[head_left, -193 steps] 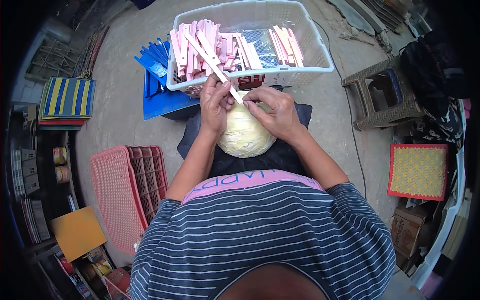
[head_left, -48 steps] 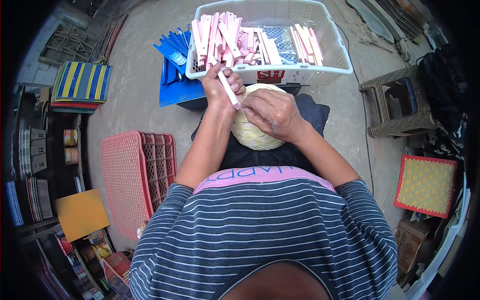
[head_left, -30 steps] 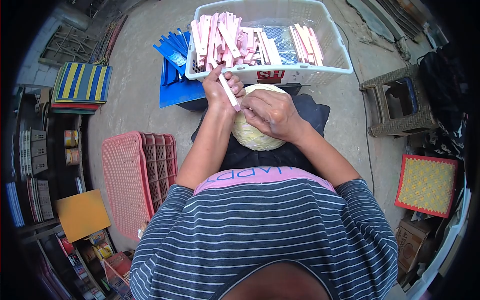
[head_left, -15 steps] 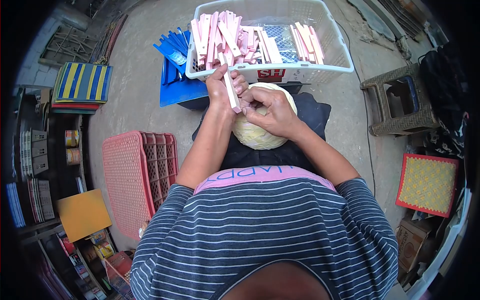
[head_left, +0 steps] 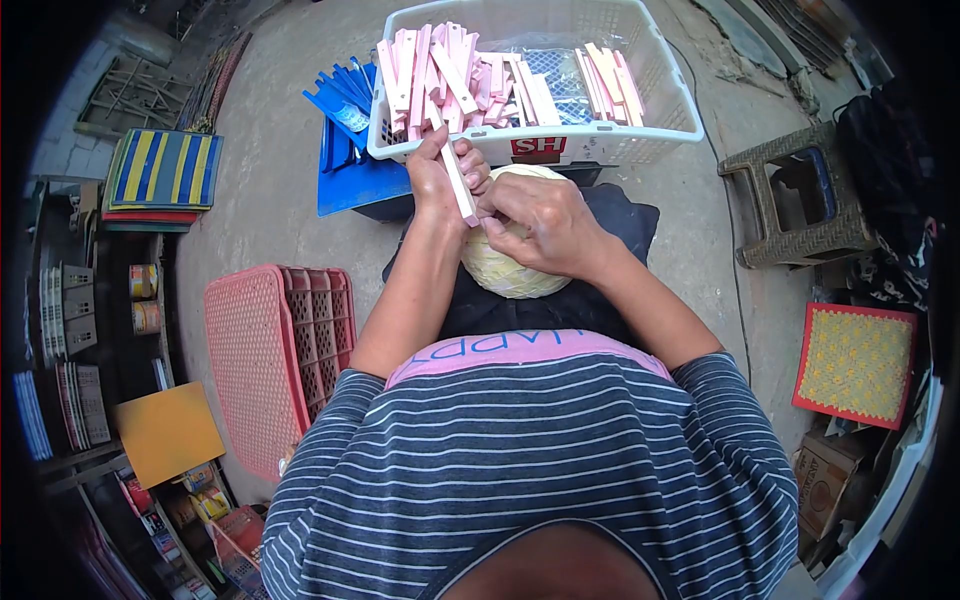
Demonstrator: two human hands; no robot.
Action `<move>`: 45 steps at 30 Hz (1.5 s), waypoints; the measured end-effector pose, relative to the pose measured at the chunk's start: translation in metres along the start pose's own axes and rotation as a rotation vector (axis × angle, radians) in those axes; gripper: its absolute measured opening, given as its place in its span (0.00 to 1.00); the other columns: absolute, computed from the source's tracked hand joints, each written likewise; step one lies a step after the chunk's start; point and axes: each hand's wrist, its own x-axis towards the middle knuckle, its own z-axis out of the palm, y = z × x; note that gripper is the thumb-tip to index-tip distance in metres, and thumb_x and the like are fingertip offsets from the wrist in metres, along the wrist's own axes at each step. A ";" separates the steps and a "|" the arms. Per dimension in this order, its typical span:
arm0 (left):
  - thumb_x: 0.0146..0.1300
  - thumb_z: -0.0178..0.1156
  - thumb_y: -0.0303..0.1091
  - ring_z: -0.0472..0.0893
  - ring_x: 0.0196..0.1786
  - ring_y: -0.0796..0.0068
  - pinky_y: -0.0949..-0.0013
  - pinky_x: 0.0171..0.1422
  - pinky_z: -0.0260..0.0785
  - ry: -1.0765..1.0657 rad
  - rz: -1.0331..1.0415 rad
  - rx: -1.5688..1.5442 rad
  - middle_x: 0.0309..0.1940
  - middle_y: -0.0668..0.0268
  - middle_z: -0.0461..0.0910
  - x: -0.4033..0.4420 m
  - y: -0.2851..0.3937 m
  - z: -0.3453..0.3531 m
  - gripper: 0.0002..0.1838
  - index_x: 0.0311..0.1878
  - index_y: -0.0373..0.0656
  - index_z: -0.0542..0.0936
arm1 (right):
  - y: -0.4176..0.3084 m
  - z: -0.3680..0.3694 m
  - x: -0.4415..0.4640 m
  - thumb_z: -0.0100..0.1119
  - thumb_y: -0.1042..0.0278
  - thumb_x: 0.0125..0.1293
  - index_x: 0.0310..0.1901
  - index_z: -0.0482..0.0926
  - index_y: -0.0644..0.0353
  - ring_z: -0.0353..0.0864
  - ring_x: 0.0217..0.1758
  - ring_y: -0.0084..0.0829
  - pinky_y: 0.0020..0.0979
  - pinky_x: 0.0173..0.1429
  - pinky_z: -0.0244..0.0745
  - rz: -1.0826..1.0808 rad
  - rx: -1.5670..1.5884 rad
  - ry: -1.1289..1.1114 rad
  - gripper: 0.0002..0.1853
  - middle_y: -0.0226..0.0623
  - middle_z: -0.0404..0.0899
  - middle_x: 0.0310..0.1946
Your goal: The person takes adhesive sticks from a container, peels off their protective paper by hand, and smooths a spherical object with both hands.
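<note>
**Strip end pinched above the pale ball**

Your left hand [head_left: 428,182] has its fingers curled snugly around a pink-and-white strip [head_left: 457,182], near the frame's upper centre; the strip slants, its lower end pointing toward you. Your right hand [head_left: 547,222] has its fingers bent and drawn together at that lower end; whether they grip the strip or some small piece, you cannot tell from here. The pale yellow ball [head_left: 512,277] sits just below, partly under your right hand, with black cloth [head_left: 625,222] around it.

Steadiness probably matters most: brace the strip along the left palm so its end doesn't twist; let the right fingertips do the fine work, with light pressure.

Mind the edges; the white crate's rim [head_left: 640,135] lies just above your left hand, and the strip's upper end overlaps it in view, contact unclear; the blue box [head_left: 355,190] sits just left of that. Floor [head_left: 690,225] shows right of the cloth, before the stool [head_left: 805,250] at right; rightward movement seems easiest.
</note>
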 end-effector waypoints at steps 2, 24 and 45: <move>0.65 0.48 0.47 0.62 0.15 0.75 0.72 0.18 0.54 -0.048 -0.026 -0.052 0.14 0.69 0.61 0.005 0.000 -0.006 0.17 0.26 0.45 0.65 | -0.002 0.002 0.000 0.61 0.76 0.51 0.29 0.75 0.66 0.78 0.28 0.36 0.34 0.34 0.73 0.034 0.018 0.006 0.05 0.42 0.76 0.25; 0.67 0.47 0.46 0.64 0.20 0.74 0.74 0.21 0.58 -0.360 -0.117 -0.146 0.19 0.64 0.64 0.011 0.005 -0.017 0.17 0.32 0.40 0.68 | 0.002 0.010 -0.005 0.62 0.76 0.58 0.37 0.81 0.65 0.79 0.43 0.35 0.33 0.50 0.73 0.141 0.375 0.057 0.06 0.38 0.80 0.33; 0.68 0.47 0.47 0.62 0.16 0.73 0.71 0.20 0.58 -0.263 0.020 -0.091 0.16 0.66 0.61 0.000 -0.005 0.004 0.19 0.29 0.41 0.66 | 0.012 0.014 -0.014 0.57 0.75 0.62 0.35 0.78 0.65 0.77 0.41 0.20 0.27 0.46 0.75 0.399 0.792 0.199 0.03 0.33 0.79 0.35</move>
